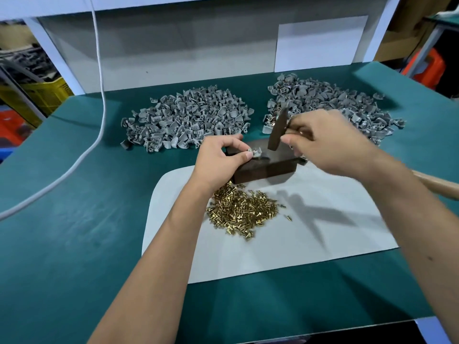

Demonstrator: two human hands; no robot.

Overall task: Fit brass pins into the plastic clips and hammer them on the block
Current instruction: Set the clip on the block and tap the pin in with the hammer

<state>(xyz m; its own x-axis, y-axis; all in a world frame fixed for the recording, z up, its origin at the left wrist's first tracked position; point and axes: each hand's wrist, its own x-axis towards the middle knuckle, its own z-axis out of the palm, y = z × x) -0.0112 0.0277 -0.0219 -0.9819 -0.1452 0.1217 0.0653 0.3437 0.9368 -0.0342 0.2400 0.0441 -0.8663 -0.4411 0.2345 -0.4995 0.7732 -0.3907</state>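
Note:
A dark block [269,167] stands at the far edge of a white sheet [310,234]. My left hand [221,157] pinches a small grey plastic clip [255,153] on top of the block. My right hand [327,142] grips a hammer, whose dark head [278,129] hangs tilted just above the block, right of the clip. The hammer's wooden handle end [437,184] sticks out past my right forearm. A heap of brass pins [242,211] lies on the sheet in front of the block.
Two heaps of grey clips lie on the green mat: one at the back centre [185,117], one at the back right [330,103]. A white cable [99,95] hangs down and runs across the mat on the left. A white back panel [173,50] closes the bench.

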